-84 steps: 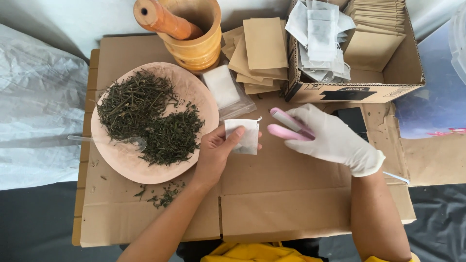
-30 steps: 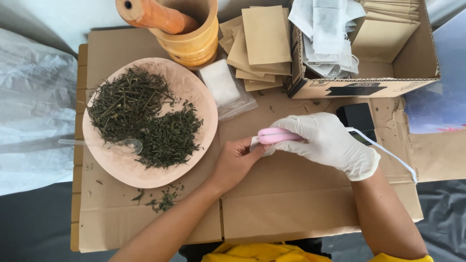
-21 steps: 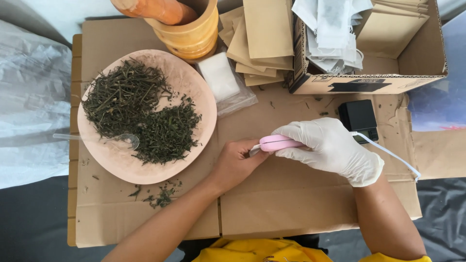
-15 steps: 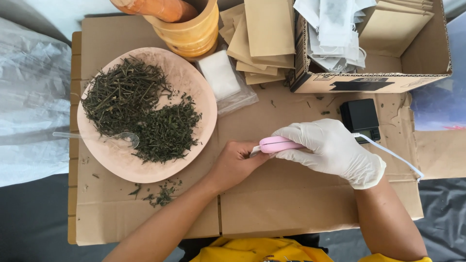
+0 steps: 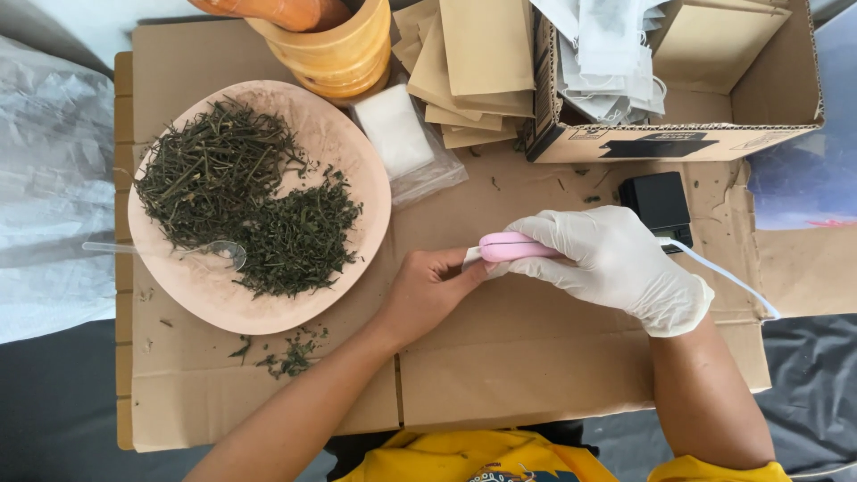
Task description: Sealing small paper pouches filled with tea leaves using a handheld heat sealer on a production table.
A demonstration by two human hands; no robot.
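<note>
**Pink sealer clamped over a small white sachet on cardboard**

The right hand (image 5: 616, 268), in a thin, wrinkled white glove, was clenched around a smooth pink handheld sealer (image 5: 516, 247), pressing it down. The sealer's rounded, elongated body lay almost level across the view, its long axis running left to right, the nose pointing left toward the bare left hand (image 5: 428, 290). A white cord (image 5: 728, 278) trailed off from it to the right. The left hand's fingers were pinched on a small white sachet (image 5: 471, 257), only an edge of which showed beneath the sealer's nose. Both hands rested on flattened brown cardboard (image 5: 553, 357).

To the left sat a shallow, matte pinkish dish (image 5: 361, 219) heaped with dry, twiggy green herbs (image 5: 241, 205), a clear plastic spoon (image 5: 178, 250) lying in it. Behind stood a turned wooden mortar (image 5: 335, 54), stacked brown paper envelopes (image 5: 473, 62), and an open cardboard box (image 5: 768, 89).
</note>
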